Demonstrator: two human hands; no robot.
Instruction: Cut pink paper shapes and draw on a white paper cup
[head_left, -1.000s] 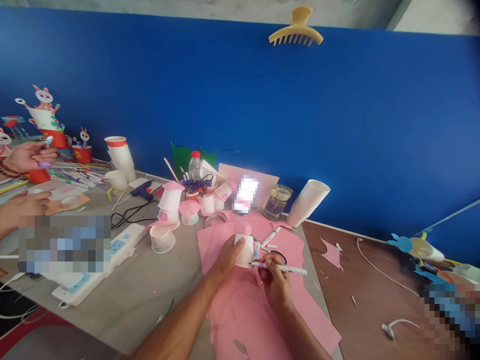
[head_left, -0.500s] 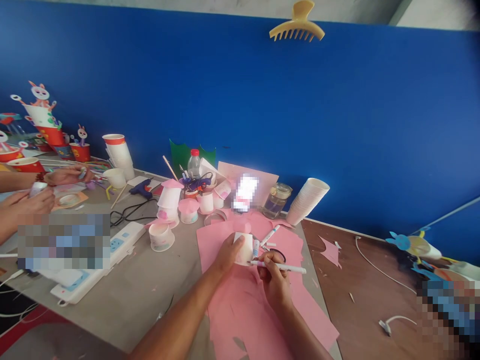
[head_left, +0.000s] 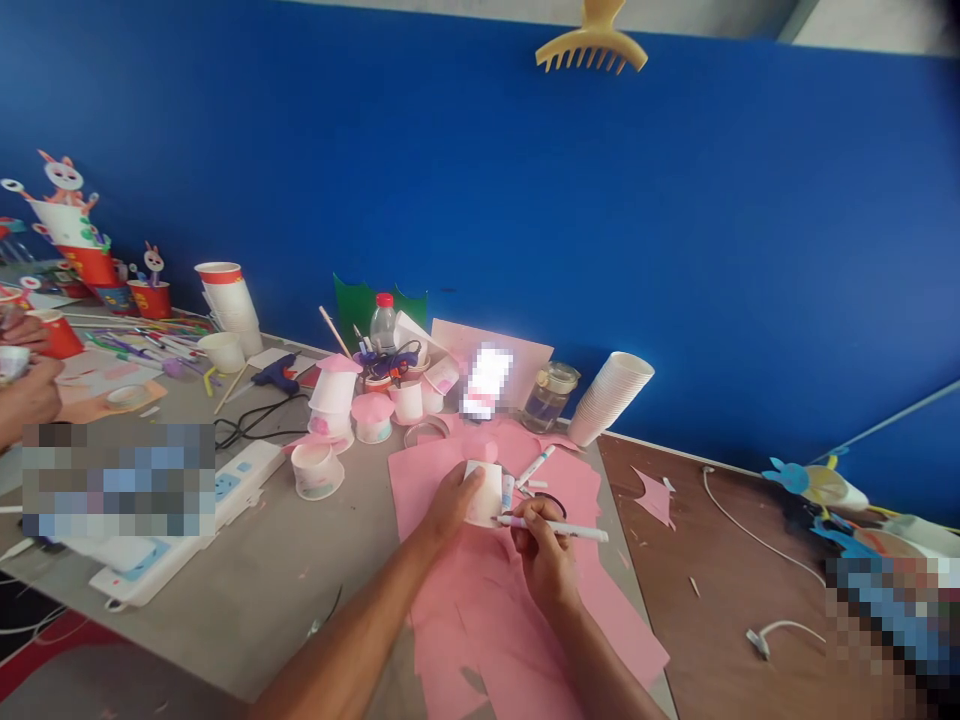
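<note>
My left hand (head_left: 451, 502) grips a small white paper cup piece (head_left: 484, 492) by its left side, thumb on top. In my right hand (head_left: 541, 538) is a white marker (head_left: 574, 530), held like a pen, its tip at the lower edge of the cup. Both hands are over sheets of pink paper (head_left: 450, 640). Just beyond them lie another marker (head_left: 535, 466) and a dark ring (head_left: 553, 503), partly hidden by my right hand.
Behind stand pink-roofed paper cups (head_left: 332, 395), a lit phone (head_left: 487, 380), a glass jar (head_left: 550, 397) and stacked paper cups (head_left: 612, 398). At left are a power strip (head_left: 251, 470), a glue gun (head_left: 276, 374) and another person's hands (head_left: 30, 385).
The whole view has shifted slightly. At the left, the other person's hands have moved further left, partly out of view. My hands keep nearly the same pose on the cup and marker.
</note>
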